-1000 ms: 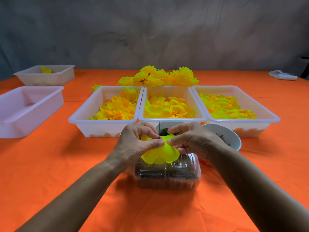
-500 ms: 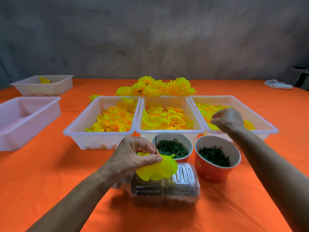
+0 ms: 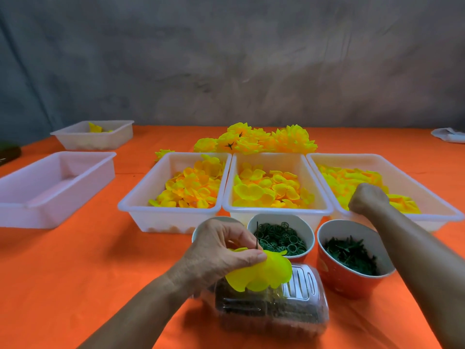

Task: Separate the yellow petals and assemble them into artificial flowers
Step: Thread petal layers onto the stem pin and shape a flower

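Right hand [image 3: 367, 198] now deeper among petals [image 3: 357, 183]

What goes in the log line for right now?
left hand: pinches yellow petal on stem | right hand: reaching into right petal tray

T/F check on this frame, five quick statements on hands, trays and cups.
1. The left hand pinches a yellow petal threaded on a thin dark stem. True.
2. The right hand is in the middle tray. False: it is over the right tray.
3. The cup of green rings is tipped over. False: upright.
4. Finished flowers lie behind the trays. True.
5. The near-left tray is full of petals. False: none visible.
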A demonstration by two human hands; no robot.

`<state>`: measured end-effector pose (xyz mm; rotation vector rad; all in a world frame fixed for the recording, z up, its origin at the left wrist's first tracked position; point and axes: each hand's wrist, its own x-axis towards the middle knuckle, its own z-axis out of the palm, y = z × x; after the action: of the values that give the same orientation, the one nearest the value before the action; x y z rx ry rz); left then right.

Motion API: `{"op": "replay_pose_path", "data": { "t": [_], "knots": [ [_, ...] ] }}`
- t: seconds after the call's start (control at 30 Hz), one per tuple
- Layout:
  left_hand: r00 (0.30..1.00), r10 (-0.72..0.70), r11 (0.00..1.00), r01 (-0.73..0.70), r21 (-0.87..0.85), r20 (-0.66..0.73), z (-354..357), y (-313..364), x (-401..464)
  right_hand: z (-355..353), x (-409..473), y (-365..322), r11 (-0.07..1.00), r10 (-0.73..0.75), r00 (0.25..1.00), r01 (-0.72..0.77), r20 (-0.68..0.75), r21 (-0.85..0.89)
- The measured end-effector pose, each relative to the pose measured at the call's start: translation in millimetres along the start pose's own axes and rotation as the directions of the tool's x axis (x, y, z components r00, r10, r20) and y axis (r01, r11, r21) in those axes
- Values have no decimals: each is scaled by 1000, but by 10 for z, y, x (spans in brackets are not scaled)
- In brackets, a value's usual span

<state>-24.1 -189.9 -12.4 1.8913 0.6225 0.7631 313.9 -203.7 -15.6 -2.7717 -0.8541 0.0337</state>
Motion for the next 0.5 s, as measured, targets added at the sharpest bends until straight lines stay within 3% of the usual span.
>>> {"op": "replay_pose_path", "data": {
  "t": [0.13, 0.2, 0.5],
  "knots": [
    [1000, 9, 1000, -9, 7, -14, 1, 8, -17, 0, 41, 33, 994, 111, 994, -111, 16, -5],
    [1000, 4, 1000, -4, 4, -9, 7, 19, -26, 0, 52, 37, 996, 84, 996, -83, 40, -19],
    [999, 30, 1000, -29, 7, -23, 15, 6, -25, 85, -30, 79, 985, 56, 969, -13, -242, 175]
  ]
}}
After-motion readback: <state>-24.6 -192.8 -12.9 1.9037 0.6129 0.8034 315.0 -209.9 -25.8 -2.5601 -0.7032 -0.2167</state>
